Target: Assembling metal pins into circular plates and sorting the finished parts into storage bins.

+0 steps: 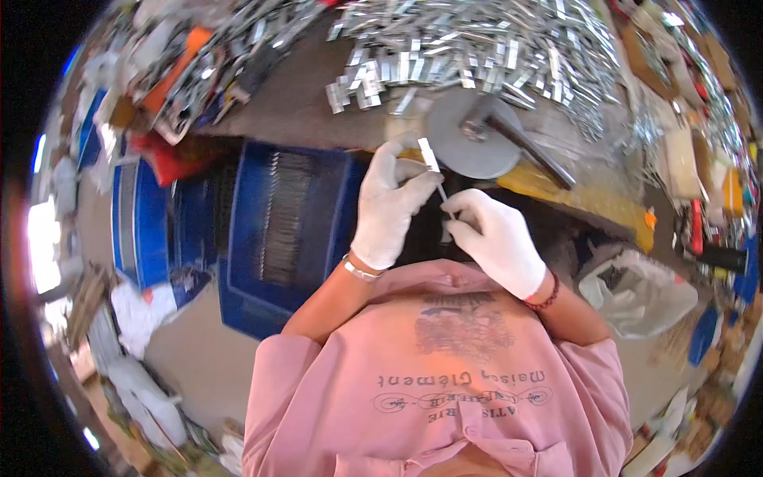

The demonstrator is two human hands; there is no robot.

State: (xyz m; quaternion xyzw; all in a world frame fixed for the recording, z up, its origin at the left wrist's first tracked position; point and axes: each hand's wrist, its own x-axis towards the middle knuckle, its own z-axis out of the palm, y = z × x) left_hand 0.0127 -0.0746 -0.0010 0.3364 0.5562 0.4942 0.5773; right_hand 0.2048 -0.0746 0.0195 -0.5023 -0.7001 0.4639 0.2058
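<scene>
- Gloved right hand (502,248): thumb and forefinger pinch the lower end of a slim metal piece (430,155).
- Gloved left hand (387,203): fingers grip its upper part, pointing toward 11 o'clock.
- From the left hand: blue bin (327,211), 9 o'clock; grey disc (478,161), 2; heaped metal strips (485,56), 1, farthest.

Pink shirt (441,358), dark print (465,332), white-gloved hands (388,207), silver bracelet (361,270), red beaded bracelet (546,295)
</scene>
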